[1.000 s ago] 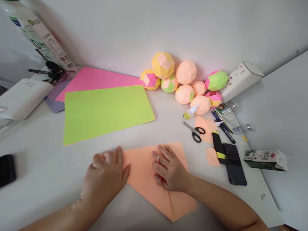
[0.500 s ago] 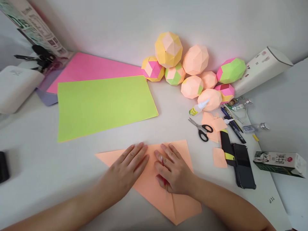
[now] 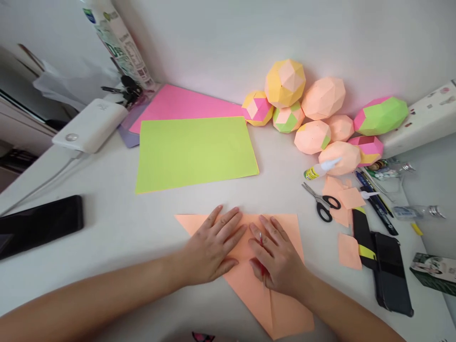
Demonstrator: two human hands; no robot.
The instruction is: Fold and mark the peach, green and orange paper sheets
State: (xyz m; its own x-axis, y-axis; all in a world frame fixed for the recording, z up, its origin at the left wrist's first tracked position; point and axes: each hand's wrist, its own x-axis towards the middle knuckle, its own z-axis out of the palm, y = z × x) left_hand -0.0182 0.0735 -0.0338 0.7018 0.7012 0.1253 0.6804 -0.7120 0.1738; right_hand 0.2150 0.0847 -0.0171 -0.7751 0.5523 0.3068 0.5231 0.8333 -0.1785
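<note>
A folded sheet of peach paper lies before me, with a pointed left end and a crease running to its bottom corner. My left hand rests flat across the paper's upper left part, fingers spread and thumb out. Just to its right, my right hand presses on the same sheet. A slim red pen-like tool with a metal tip is tucked among the right hand's fingers; its exact kind is partly hidden. The hands are close together but apart.
Green paper overlaps pink paper behind. Several faceted paper balls sit by the wall. On the right are a glue bottle, scissors, peach scraps and a phone. Leftward lie another phone and a white power bank.
The view has turned left, showing more of the table's left side. My left hand's fingers have spread and its thumb shows. The right hand keeps its hold on the red tool.
</note>
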